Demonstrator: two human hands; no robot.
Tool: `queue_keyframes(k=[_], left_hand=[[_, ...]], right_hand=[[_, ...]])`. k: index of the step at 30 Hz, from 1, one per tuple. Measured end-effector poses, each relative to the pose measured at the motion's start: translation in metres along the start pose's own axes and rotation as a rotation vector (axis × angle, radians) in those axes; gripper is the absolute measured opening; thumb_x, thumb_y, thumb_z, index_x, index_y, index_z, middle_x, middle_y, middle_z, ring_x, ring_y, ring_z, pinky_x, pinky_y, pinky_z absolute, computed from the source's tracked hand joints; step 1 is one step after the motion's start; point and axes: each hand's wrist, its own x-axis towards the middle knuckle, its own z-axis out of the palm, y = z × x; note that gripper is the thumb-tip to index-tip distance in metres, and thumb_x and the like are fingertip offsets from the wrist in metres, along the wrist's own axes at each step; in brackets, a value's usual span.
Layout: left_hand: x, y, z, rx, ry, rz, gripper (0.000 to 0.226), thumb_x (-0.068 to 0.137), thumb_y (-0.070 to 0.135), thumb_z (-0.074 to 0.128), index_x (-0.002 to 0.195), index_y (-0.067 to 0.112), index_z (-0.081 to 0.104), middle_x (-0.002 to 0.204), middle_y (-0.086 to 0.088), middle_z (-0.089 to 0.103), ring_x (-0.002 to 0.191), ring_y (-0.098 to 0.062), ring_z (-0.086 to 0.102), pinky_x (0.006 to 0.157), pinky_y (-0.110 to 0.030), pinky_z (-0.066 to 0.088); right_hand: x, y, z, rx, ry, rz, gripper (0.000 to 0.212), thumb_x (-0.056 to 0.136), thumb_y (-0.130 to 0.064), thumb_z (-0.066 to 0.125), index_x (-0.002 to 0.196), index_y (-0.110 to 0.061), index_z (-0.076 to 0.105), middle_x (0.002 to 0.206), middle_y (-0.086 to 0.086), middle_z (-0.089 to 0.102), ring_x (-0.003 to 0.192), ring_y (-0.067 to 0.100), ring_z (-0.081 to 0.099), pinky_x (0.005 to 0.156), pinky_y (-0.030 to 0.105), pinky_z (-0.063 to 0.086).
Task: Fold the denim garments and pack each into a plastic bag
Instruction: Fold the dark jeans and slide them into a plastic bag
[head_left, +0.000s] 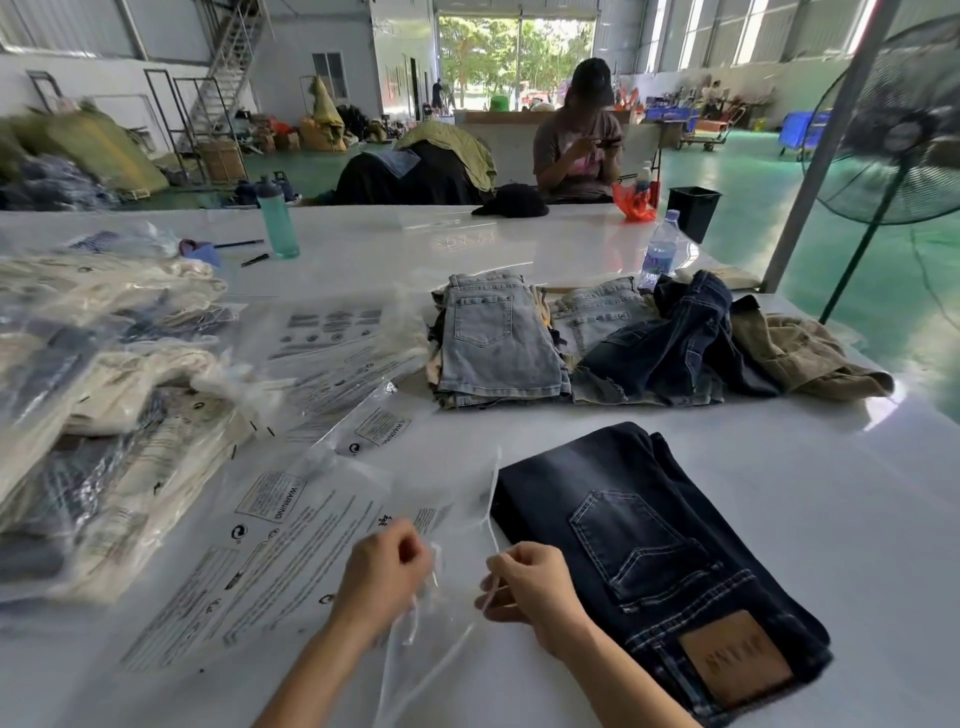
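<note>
A folded dark denim garment (644, 551) with a brown leather patch lies on the white table (857, 493) at the near right. Just left of it lies a clear plastic bag (291, 525) printed with warning text. My left hand (384, 571) and my right hand (530, 582) each pinch an edge of the bag's open mouth, pulling it apart beside the garment. Further back sits a stack of folded light denim shorts (493, 338), with a loose heap of dark jeans (685, 343) and an olive garment (800, 353) to its right.
Packed bags of cream and dark garments (104, 405) pile up at the left, with flat empty bags (332, 338) behind. A teal bottle (275, 218) and a water bottle (660, 249) stand on the table. A person (582, 140) sits across. A floor fan (893, 135) stands right.
</note>
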Motion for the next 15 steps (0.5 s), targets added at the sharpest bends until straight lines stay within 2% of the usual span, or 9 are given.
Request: queue_keyframes(k=[2, 4, 6, 8, 9, 11, 13, 15], left_hand=[[0.013, 0.007, -0.024, -0.013, 0.174, 0.000, 0.027, 0.084, 0.002, 0.062, 0.063, 0.012, 0.049, 0.055, -0.004, 0.059, 0.050, -0.018, 0.060, 0.054, -0.027, 0.045], [0.027, 0.013, -0.060, -0.004, 0.475, -0.005, 0.017, 0.083, -0.001, 0.059, 0.070, 0.006, 0.052, 0.064, -0.017, 0.063, 0.061, -0.031, 0.060, 0.060, -0.037, 0.044], [0.033, 0.021, -0.099, -0.033, 0.757, 0.022, 0.013, 0.081, -0.001, 0.059, 0.074, 0.006, 0.051, 0.066, -0.015, 0.060, 0.059, -0.027, 0.052, 0.053, -0.033, 0.036], [0.030, 0.033, -0.119, -0.010, 0.845, 0.121, 0.016, 0.081, -0.004, 0.060, 0.078, 0.008, 0.050, 0.067, -0.008, 0.055, 0.054, -0.020, 0.046, 0.049, -0.021, 0.034], [0.025, 0.041, -0.118, 0.021, 0.790, 0.188, 0.017, 0.082, -0.005, 0.060, 0.079, 0.009, 0.050, 0.067, -0.006, 0.055, 0.052, -0.018, 0.047, 0.048, -0.016, 0.036], [0.014, 0.052, -0.101, 0.017, 0.536, 0.285, 0.021, 0.087, -0.001, 0.061, 0.079, 0.013, 0.047, 0.066, -0.006, 0.060, 0.051, -0.018, 0.057, 0.045, -0.020, 0.044], [0.001, 0.058, -0.081, -0.018, 0.250, 0.312, 0.026, 0.089, 0.002, 0.060, 0.077, 0.019, 0.044, 0.066, -0.005, 0.060, 0.050, -0.011, 0.061, 0.044, -0.022, 0.050], [-0.007, 0.058, -0.067, 0.072, 0.095, 0.380, 0.028, 0.088, -0.002, 0.057, 0.074, 0.019, 0.045, 0.071, -0.003, 0.056, 0.054, -0.014, 0.059, 0.050, -0.028, 0.052]], right_hand=[[0.002, -0.002, -0.006, -0.047, 0.063, -0.060, 0.013, 0.085, 0.003, 0.054, 0.072, 0.001, 0.057, 0.062, 0.013, 0.064, 0.051, 0.025, 0.067, 0.047, 0.030, 0.053], [0.004, -0.001, -0.016, -0.162, 0.176, -0.137, 0.014, 0.082, 0.005, 0.053, 0.069, 0.000, 0.055, 0.060, 0.015, 0.062, 0.050, 0.023, 0.067, 0.049, 0.033, 0.056], [0.006, 0.002, -0.024, -0.234, 0.201, -0.159, 0.012, 0.080, 0.007, 0.053, 0.071, 0.000, 0.054, 0.060, 0.015, 0.062, 0.051, 0.022, 0.067, 0.052, 0.034, 0.058], [0.005, 0.004, -0.023, -0.283, 0.118, -0.108, 0.012, 0.078, 0.009, 0.054, 0.076, -0.004, 0.054, 0.067, 0.013, 0.062, 0.051, 0.022, 0.066, 0.054, 0.036, 0.059], [0.005, 0.005, -0.020, -0.360, 0.074, -0.094, 0.014, 0.078, 0.007, 0.054, 0.080, -0.007, 0.054, 0.073, 0.011, 0.062, 0.055, 0.021, 0.065, 0.057, 0.037, 0.059], [0.007, 0.004, -0.010, -0.619, 0.042, -0.142, 0.020, 0.078, -0.008, 0.061, 0.094, -0.016, 0.054, 0.087, 0.002, 0.064, 0.069, 0.017, 0.063, 0.064, 0.033, 0.056], [0.007, 0.000, 0.001, -0.757, 0.076, -0.206, 0.034, 0.076, -0.032, 0.070, 0.104, -0.024, 0.053, 0.083, -0.010, 0.062, 0.074, 0.011, 0.059, 0.061, 0.026, 0.045], [0.007, -0.006, 0.012, -0.682, 0.094, -0.282, 0.025, 0.081, -0.040, 0.065, 0.095, -0.022, 0.055, 0.070, -0.008, 0.063, 0.063, 0.009, 0.060, 0.054, 0.028, 0.046]])
